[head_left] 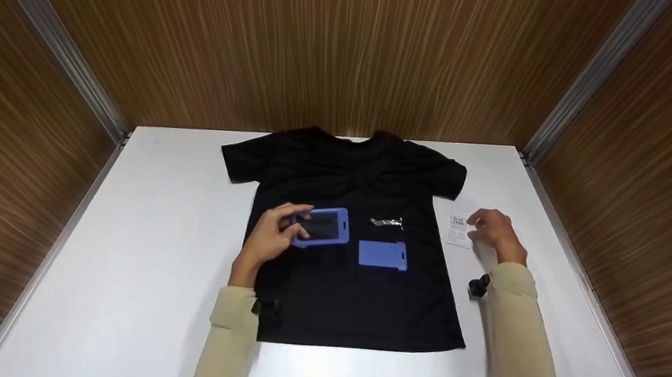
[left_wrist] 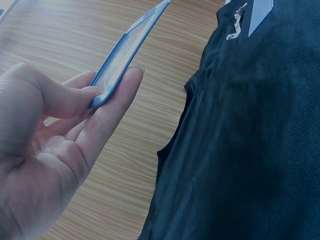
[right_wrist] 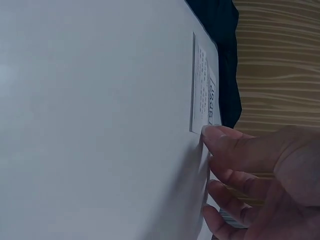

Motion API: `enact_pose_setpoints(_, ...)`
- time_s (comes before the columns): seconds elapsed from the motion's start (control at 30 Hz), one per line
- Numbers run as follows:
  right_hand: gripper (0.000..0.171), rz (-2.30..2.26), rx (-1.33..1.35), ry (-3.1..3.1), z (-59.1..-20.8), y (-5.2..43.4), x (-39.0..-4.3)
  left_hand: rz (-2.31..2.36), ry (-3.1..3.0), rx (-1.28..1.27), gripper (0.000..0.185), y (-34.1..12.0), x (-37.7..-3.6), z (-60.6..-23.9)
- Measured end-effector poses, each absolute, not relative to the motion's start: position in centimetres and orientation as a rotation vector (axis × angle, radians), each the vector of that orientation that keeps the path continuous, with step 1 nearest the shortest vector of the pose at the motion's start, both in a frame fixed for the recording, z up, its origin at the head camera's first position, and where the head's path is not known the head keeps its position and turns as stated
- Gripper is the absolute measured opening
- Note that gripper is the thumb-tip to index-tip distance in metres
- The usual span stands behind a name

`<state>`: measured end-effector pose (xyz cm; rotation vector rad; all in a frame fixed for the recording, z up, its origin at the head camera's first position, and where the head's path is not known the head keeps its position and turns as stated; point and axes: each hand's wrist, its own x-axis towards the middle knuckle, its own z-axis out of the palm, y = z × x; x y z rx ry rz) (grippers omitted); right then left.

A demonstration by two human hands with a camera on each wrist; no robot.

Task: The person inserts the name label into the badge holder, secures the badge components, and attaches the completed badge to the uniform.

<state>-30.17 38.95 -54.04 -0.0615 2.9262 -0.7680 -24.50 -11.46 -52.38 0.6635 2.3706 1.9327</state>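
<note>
My left hand (head_left: 268, 240) holds a blue badge holder frame (head_left: 343, 226) with a see-through window, raised above the shirt. In the left wrist view, the thumb and fingers pinch one end of the thin holder (left_wrist: 125, 57). My right hand (head_left: 496, 234) is at the right edge of a white printed card (head_left: 458, 237), its thumb and forefinger apart. The right wrist view has the card (right_wrist: 200, 95) lying flat on the table, with the fingertips at its near corner; whether they touch it I cannot tell.
A black T-shirt (head_left: 357, 314) lies spread on the white table (head_left: 156, 229). On it rest a flat blue badge holder piece (head_left: 380, 254) and a small shiny strap clip (head_left: 387, 222). Wood-patterned walls (head_left: 345, 53) stand at the back and both sides.
</note>
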Motion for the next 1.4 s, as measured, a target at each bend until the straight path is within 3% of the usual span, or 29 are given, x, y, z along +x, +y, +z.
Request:
enact_pose_setpoints(0.2, 0.054, -0.682, -0.188, 2.928, -53.8, 38.5, -30.4, 1.941, 2.356, 0.653, 0.048, -11.5, -24.6, -52.4)
enact_pose_setpoints(0.4, 0.059, -0.648, -0.191, 2.863, -53.3, 38.1, -30.7, 1.935, 2.366, 0.65, 0.049, -11.6, -24.6, -52.4)
enact_pose_setpoints(1.03, 0.033, -0.666, -0.176, 2.898, -53.3, 38.0, -31.3, 1.937, 2.374, 0.677, 0.048, -11.7, -24.6, -52.3)
enact_pose_setpoints(1.4, 0.039, -0.729, -0.154, 2.904, -53.7, 37.7, -31.8, 1.967, 2.362, 0.69, 0.048, -11.6, -24.7, -52.4)
